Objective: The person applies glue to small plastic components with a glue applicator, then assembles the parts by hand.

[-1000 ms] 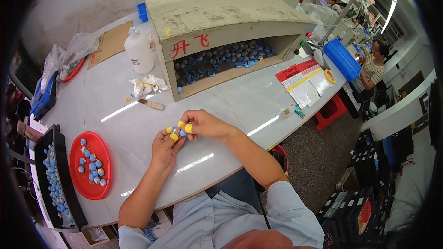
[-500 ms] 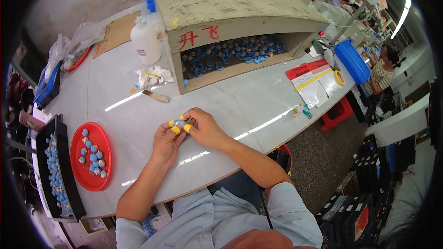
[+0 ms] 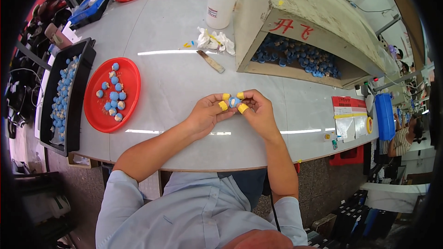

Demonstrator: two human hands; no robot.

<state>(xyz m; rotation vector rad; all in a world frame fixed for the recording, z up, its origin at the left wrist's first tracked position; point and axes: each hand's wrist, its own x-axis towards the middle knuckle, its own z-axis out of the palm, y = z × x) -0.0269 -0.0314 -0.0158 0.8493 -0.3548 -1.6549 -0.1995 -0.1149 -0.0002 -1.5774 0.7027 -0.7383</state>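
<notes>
Over the grey tabletop my two hands meet, pinching one small blue ball with a pale patch (image 3: 234, 102) between them. My left hand (image 3: 206, 113) grips its left side with thumb and forefinger. On its right side, my right hand (image 3: 259, 113) does the same. Yellow tape wraps the thumb and forefinger tips of both hands. Left of my hands, a round red tray (image 3: 93, 120) carries several similar blue balls (image 3: 114, 96), some with pale parts. Farther left, a black bin (image 3: 75, 131) holds many more.
A beige box-shaped cabinet (image 3: 318, 16) full of blue pieces stands at the back right. Near it are a white bottle (image 3: 220, 7), crumpled tissue (image 3: 216, 41) and a flat scraper-like strip (image 3: 211, 61). A blue bin (image 3: 384, 116) and yellow tape roll (image 3: 369, 125) sit at the right.
The view has turned, so the table's things have shifted across the picture. My fingers have changed their hold on the ball, and its pale patch now faces up.
</notes>
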